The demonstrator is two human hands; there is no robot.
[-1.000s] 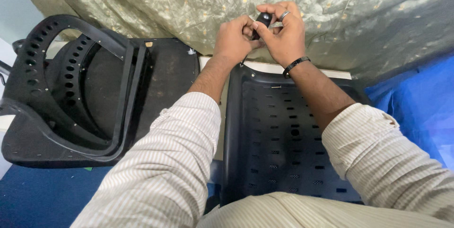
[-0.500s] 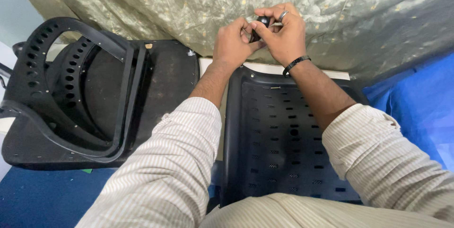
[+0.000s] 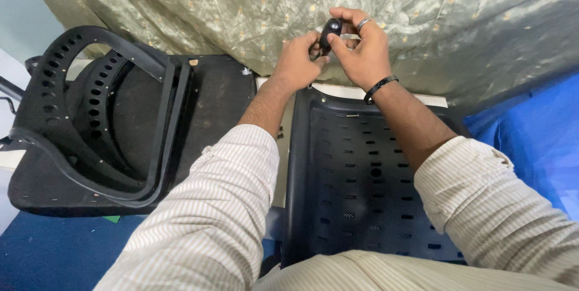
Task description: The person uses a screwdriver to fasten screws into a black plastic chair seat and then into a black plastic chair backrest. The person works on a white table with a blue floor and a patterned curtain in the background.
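**Both hands on a small black part**

At nine o'clock we see a black chair back frame (image 3: 90, 116) lying on a dark board (image 3: 211, 104). Toward twelve o'clock our left hand (image 3: 297, 62) curls narrow, fingertips pinching the lower end of a small black rounded part (image 3: 330, 28). Our right hand (image 3: 362, 50), with a ring and a black wristband (image 3: 380, 88), grips that part from the other side, thumb and fingers closed on it. The part sits raised before the gold-flecked cloth (image 3: 458, 19). Below, from six o'clock upward, lies a black slotted seat panel (image 3: 362, 176); blue sheeting (image 3: 531, 128) shows at three o'clock.
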